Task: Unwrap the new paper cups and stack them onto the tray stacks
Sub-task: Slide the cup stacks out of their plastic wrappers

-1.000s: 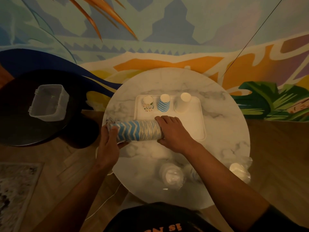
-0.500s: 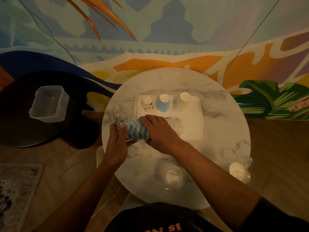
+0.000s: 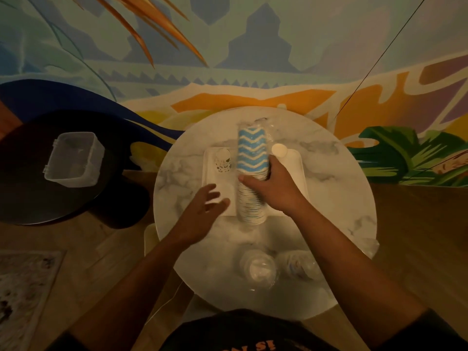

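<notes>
My right hand (image 3: 274, 190) grips the middle of a long stack of blue zigzag paper cups (image 3: 252, 158), held lengthwise over the white tray (image 3: 298, 171), its far end pointing away from me and still covered by clear wrap. My left hand (image 3: 202, 211) hovers with fingers spread just left of the stack, holding nothing. On the tray stand a dotted cup stack (image 3: 222, 160) at the left and a plain white cup stack (image 3: 279, 150) at the right. The blue stack on the tray is hidden behind the held cups.
The tray sits on a round marble table (image 3: 342, 193). Wrapped packs of cups (image 3: 258, 268) lie near the table's front edge. A clear plastic bin (image 3: 73, 159) rests on a dark round table at the left. A painted wall stands behind.
The cup stack has turned from lying crosswise to pointing away from me over the tray. My left hand has let go of it and opened; my right hand keeps hold.
</notes>
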The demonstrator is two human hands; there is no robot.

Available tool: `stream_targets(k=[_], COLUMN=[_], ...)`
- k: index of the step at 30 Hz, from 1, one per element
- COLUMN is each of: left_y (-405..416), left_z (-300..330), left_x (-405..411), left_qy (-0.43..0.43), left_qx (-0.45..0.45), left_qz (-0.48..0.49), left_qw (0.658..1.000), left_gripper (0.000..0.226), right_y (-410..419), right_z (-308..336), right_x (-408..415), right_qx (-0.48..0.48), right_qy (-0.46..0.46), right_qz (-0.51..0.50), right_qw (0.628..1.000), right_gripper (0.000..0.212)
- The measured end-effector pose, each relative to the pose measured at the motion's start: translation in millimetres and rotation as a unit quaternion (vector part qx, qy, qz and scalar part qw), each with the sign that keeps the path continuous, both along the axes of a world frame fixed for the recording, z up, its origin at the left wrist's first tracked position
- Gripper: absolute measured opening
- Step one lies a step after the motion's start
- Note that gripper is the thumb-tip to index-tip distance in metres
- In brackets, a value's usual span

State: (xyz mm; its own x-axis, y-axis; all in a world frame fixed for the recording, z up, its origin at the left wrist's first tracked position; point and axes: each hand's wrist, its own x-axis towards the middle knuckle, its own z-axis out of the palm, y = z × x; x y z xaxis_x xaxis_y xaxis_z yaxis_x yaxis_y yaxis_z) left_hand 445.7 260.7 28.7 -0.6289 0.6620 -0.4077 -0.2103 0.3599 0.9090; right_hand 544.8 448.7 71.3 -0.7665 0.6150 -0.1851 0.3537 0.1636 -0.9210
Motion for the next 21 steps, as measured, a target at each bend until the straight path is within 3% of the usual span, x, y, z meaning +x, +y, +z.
stream_targets(k=[3,6,8,12,15,21], left_y=[2.2,2.3,-0.4,-11.5,-18.2,-15.6], left_z=[-11.0,-16.4,-18.6,-26.9,-26.2,-22.2], left_x=[13.2,20.2,18.9,10.0,6.3,7.2], left_qy=[0.012,0.102,0.135,0.158,0.160,0.150], left_qx=[0.003,0.000,-0.014,-0.032,-0.040,-0.027], left_qz=[-0.073,-0.122,-0.127,-0.156,-0.201,-0.220], left_qw=[0.997,0.987,0.983,0.975,0.966,0.964], left_gripper=[0.081,0.079,0.077,0.080,0.083,0.080], right_y=[-12.1,-29.3,-36.4,-29.8,-15.3,-21.4], right_z=[-3.9,-14.0,-18.6,-13.2,-3.2,-15.1], right_x=[4.3,5.8,8.6,14.5,15.7,13.0], right_qx=[-0.112,-0.204,-0.221,-0.234,-0.244,-0.219], right_qy=[0.034,0.063,0.054,0.052,0.098,0.080], right_qz=[-0.043,-0.070,-0.069,-0.067,-0.129,-0.162], right_qw=[0.992,0.974,0.971,0.969,0.956,0.959], right_gripper=[0.046,0.050,0.061,0.042,0.045,0.043])
